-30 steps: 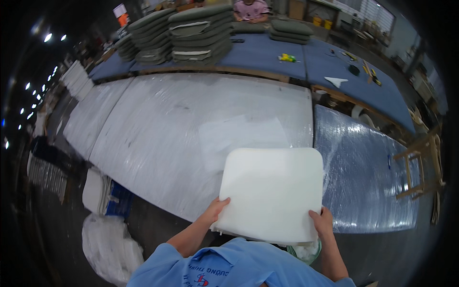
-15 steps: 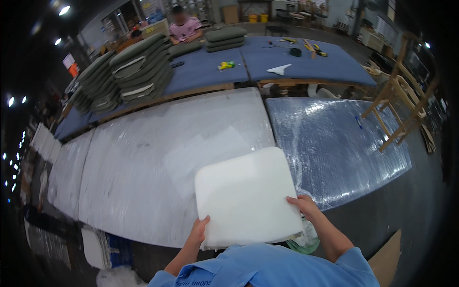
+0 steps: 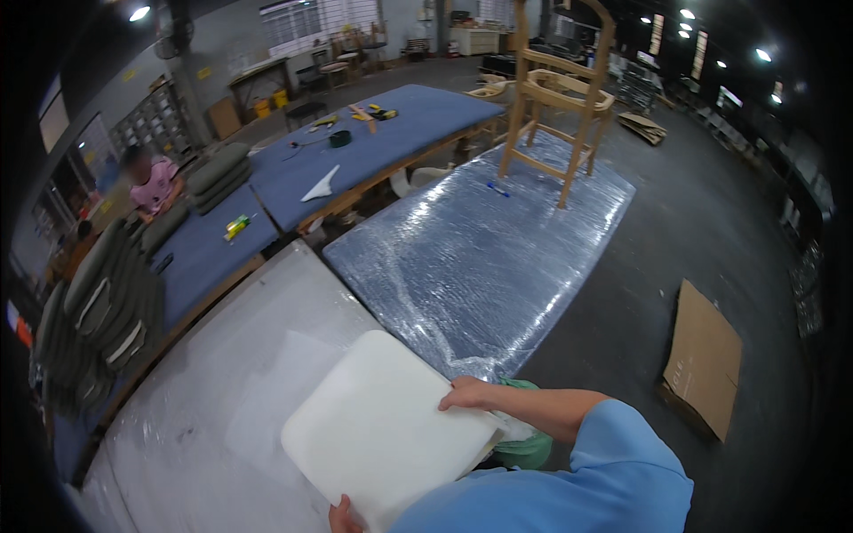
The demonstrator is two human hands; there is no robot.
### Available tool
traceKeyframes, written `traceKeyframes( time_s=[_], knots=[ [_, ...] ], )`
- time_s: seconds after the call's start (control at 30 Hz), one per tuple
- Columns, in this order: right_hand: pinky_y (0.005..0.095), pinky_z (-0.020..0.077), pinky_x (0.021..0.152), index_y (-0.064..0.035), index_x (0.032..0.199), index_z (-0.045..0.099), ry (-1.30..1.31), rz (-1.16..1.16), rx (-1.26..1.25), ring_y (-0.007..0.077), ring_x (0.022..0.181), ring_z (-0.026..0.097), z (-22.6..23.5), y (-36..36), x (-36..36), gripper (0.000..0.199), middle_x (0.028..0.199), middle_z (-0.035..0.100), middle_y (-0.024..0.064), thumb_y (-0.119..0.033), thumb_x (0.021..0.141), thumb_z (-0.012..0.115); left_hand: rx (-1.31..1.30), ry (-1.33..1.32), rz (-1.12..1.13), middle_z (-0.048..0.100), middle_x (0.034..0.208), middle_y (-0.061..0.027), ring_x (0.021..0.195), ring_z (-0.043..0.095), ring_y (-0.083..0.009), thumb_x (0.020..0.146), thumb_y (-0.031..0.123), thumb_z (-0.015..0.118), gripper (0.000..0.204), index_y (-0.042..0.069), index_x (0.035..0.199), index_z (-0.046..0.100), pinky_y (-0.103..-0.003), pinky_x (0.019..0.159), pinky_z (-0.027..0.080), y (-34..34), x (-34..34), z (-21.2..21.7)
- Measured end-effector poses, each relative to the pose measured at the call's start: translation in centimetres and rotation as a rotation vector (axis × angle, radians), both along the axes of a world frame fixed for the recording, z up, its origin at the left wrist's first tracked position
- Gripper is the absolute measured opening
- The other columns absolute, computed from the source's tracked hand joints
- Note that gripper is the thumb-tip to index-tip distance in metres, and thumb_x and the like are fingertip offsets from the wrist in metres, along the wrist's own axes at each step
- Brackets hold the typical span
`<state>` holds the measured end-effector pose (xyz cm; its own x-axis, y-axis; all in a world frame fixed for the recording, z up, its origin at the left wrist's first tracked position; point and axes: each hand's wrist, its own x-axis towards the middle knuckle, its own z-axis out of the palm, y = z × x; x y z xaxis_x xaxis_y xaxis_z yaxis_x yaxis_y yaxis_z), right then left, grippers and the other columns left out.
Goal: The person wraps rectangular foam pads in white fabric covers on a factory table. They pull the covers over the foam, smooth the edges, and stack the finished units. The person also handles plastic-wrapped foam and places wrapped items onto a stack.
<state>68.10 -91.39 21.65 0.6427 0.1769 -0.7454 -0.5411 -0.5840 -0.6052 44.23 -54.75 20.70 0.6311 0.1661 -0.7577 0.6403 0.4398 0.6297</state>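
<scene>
A white seat pad (image 3: 386,422) with rounded corners lies before me, over the near edge of a white table wrapped in clear film (image 3: 169,435). My right hand (image 3: 468,395) grips its right edge, thumb on top and the other fingers hidden beneath. At the pad's near left edge my left hand (image 3: 344,515) is closed on it; only the thumb side shows above the picture's lower border. A green bag (image 3: 524,449) hangs below my right forearm, partly covered by clear plastic.
A film-wrapped blue table (image 3: 462,258) adjoins on the right, bearing a wooden chair frame (image 3: 564,107) and a blue pen (image 3: 498,189). Cardboard (image 3: 705,360) lies on the floor. Green cushions (image 3: 98,311) are stacked at left, near a person (image 3: 155,182) in pink.
My view has swung to the right, bringing the chair frame nearer the middle and the cardboard into sight. Both hands keep their hold on the pad, which now appears turned.
</scene>
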Motion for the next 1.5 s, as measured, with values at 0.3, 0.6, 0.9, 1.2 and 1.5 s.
traceKeyframes(
  time_s=[0.3, 0.6, 0.9, 1.2, 1.5],
  knots=[
    [0.0429, 0.0525, 0.096, 0.0048, 0.132, 0.052, -0.299, 0.024, 0.164, 0.033, 0.113, 0.065, 11.3, 4.9, -2.8, 0.067, 0.126, 0.063, 0.0232, -0.029, 0.08, 0.079, -0.19, 0.066, -0.088, 0.052, 0.064, 0.0038, 0.055, 0.046, -0.0091, 0.099, 0.035, 0.063, 0.029, 0.016, 0.078, 0.057, -0.027, 0.049, 0.034, 3.1, -0.1, -2.6],
    [0.0524, 0.0523, 0.085, 0.0037, 0.118, 0.044, -0.734, 0.147, -0.156, 0.0494, 0.098, 0.066, 21.2, 13.8, -17.4, 0.062, 0.102, 0.067, 0.0319, -0.038, 0.083, 0.075, -0.267, 0.007, -0.368, 0.054, 0.075, 0.0014, 0.067, 0.048, -0.0122, 0.095, 0.028, 0.062, 0.017, 0.014, 0.087, 0.058, -0.03, 0.059, 0.036, 7.6, -1.0, -5.0],
    [0.054, 0.0498, 0.078, -0.0018, 0.111, 0.04, -1.006, 0.042, -0.06, 0.0486, 0.092, 0.063, 21.1, 17.5, -36.7, 0.052, 0.103, 0.06, 0.025, -0.027, 0.082, 0.076, -0.241, 0.011, -0.538, 0.057, 0.086, -0.0009, 0.078, 0.05, -0.0153, 0.091, 0.021, 0.061, 0.01, 0.012, 0.096, 0.058, -0.033, 0.07, 0.038, 10.1, -4.9, -4.8],
    [0.0491, 0.0501, 0.083, -0.0036, 0.125, 0.045, -1.251, -0.12, 0.205, 0.043, 0.101, 0.061, 13.9, 22.4, -54.0, 0.065, 0.106, 0.059, 0.019, -0.023, 0.074, 0.08, -0.203, -0.017, -0.551, 0.059, 0.097, -0.0033, 0.09, 0.053, -0.0183, 0.087, 0.013, 0.06, 0.017, 0.009, 0.104, 0.059, -0.035, 0.08, 0.041, 11.3, -14.8, -5.0],
    [0.0519, 0.0474, 0.092, -0.002, 0.132, 0.046, -0.977, -0.059, 0.115, 0.0437, 0.11, 0.059, 12.6, 24.5, -65.2, 0.065, 0.115, 0.062, 0.0208, -0.015, 0.077, 0.079, -0.209, -0.09, -0.402, 0.062, 0.108, -0.0057, 0.102, 0.055, -0.0214, 0.083, 0.006, 0.059, 0.03, 0.007, 0.113, 0.059, -0.038, 0.091, 0.043, 18.0, -26.3, -5.5]
  ],
)
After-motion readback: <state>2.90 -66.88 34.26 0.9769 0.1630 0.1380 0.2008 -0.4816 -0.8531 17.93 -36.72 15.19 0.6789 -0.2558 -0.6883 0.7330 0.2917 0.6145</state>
